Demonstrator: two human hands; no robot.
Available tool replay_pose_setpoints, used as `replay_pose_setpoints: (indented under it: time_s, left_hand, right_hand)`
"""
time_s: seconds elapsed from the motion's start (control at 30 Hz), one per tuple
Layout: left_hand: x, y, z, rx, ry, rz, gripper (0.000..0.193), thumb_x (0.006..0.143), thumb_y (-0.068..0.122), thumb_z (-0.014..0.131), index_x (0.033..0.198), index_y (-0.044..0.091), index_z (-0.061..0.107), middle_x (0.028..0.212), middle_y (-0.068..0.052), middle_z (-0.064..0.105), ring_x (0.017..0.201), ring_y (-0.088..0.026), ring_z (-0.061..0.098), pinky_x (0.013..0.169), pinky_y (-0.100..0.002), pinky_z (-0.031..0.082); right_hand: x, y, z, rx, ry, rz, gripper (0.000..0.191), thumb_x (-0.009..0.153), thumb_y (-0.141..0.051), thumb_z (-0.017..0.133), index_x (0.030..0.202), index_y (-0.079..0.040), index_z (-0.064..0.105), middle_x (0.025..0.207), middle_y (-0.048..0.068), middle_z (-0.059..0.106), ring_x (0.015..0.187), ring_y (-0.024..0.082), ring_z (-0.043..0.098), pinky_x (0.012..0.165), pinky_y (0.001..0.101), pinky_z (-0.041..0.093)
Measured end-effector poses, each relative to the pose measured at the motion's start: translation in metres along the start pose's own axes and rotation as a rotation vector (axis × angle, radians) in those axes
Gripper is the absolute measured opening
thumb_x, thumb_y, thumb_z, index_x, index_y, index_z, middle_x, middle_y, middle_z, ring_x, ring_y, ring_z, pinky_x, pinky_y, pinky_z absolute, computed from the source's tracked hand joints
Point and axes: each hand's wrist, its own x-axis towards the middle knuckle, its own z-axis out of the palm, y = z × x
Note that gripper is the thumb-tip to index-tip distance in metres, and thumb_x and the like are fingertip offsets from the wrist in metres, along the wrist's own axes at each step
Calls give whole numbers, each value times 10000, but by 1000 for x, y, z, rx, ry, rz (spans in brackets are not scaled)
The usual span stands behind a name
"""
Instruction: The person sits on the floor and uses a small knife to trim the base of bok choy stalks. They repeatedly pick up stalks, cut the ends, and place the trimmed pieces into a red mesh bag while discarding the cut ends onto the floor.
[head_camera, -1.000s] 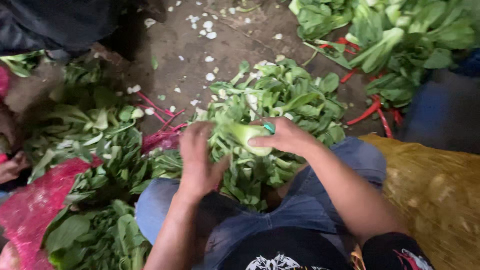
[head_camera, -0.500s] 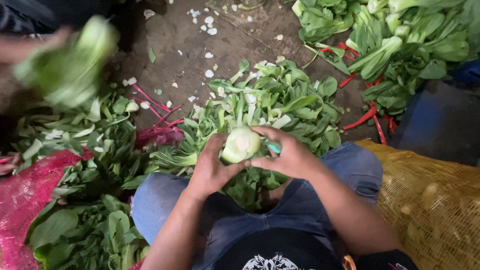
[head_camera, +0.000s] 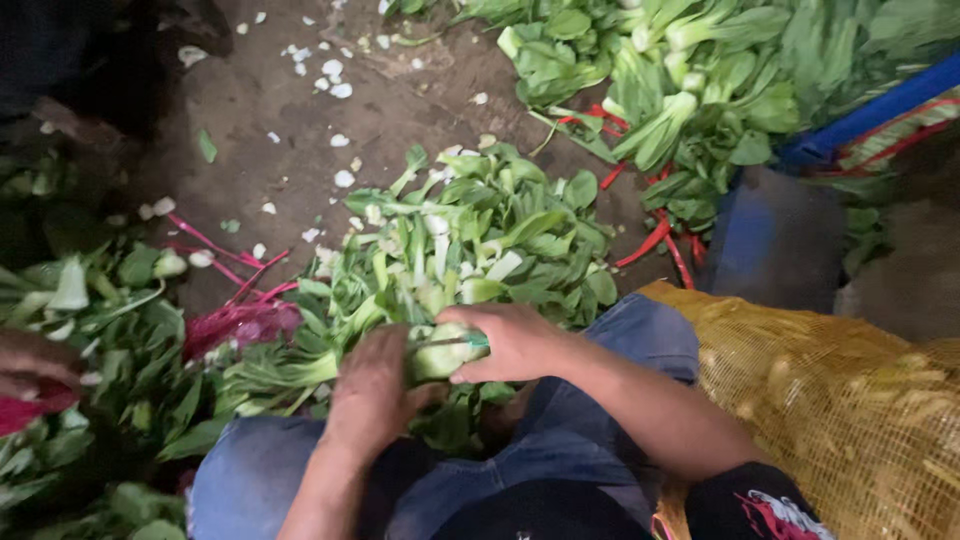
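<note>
Head view, looking down over knees in blue jeans (head_camera: 640, 340). Left hand (head_camera: 372, 392) curled around the base of a bok choy head (head_camera: 440, 352), fingers wrapped on it. Right hand (head_camera: 515, 340) closed on a small green-handled knife (head_camera: 450, 343), blade laid against the pale stem end. Bok choy sits between both hands, above the lap, at the near edge of a leafy green pile (head_camera: 470, 240) on the dirt floor (head_camera: 290, 120). Yellow mesh sack (head_camera: 850, 400) at right; red mesh bag (head_camera: 240, 325) at left.
</note>
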Motion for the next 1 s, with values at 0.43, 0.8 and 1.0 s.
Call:
replay_pose_setpoints:
  time_s: [0.43,0.8,1.0]
  left_hand:
    - [-22,-43,-81,-715,666,-329,313,1013,74,695,1301,-17,609,1217,-94,706,1125,-161,678,1010,-297,546]
    - [-41,-67,-74,-939,848,-552,227,1026,22,657,1248,-4,619,1153,-65,720,955,-112,647,761,-239,507]
    - [-30,-85,-69,-604,784,-501,201,1009,72,700,1193,2,660,1093,-61,731,965,-100,679,888,-253,555]
  right_hand:
    - [57,126,-164,977,1072,125,364,975,-410,704,1226,-156,632,1087,42,835,553,57,495,518,234,462]
    - [217,52,177,58,-62,157,426,859,-201,654,1283,-162,673,1198,169,710,1033,339,696,874,451,562]
    - [232,53,173,-400,-189,222,605,890,-143,617,1484,-158,502,1367,180,594,1090,370,681,891,492,560]
